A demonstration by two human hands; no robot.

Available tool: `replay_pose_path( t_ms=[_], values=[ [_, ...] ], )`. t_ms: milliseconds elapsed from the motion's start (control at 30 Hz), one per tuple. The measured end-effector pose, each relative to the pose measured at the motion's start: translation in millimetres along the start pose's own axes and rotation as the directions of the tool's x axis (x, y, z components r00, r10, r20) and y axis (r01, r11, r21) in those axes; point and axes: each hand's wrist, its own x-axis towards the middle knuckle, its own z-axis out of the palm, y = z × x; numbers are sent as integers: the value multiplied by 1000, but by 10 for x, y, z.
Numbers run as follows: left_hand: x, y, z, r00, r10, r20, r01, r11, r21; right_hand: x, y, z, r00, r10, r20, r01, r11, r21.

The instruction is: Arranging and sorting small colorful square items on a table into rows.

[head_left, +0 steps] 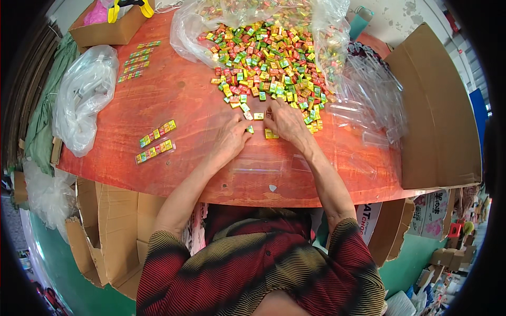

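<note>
A large heap of tiny red, yellow and green boxes (263, 58) spills toward me across the red table (195, 121). At its near edge my left hand (231, 139) is closed, a small green and yellow box (250, 129) between its thumb and fingertips. Just to the right, my right hand (288, 123) bends its fingers down round a small red box (269, 114), partly hidden by them. One yellow box (258, 116) lies between the hands. Yellow boxes (271, 134) sit side by side under the right palm.
Short rows of boxes (155, 151) lie at left, more rows (136, 66) farther back. Clear plastic bags (87, 95) flank the heap. Clear plastic sleeves (369, 100) lie at right beside a tall cardboard panel (437, 110). A carton (108, 29) stands back left; a teal cup (361, 22) back right.
</note>
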Motion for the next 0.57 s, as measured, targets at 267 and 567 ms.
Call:
replay_pose_path(
  t_ms=[267,567],
  values=[
    [-14,12,-109,995,-7,95,8,1000,-12,-295,-255,91,990,-135,-36,138,985,102],
    [-24,24,-60,995,7,101,-3,999,-45,-429,-166,-3,991,71,116,-84,990,116]
  ],
)
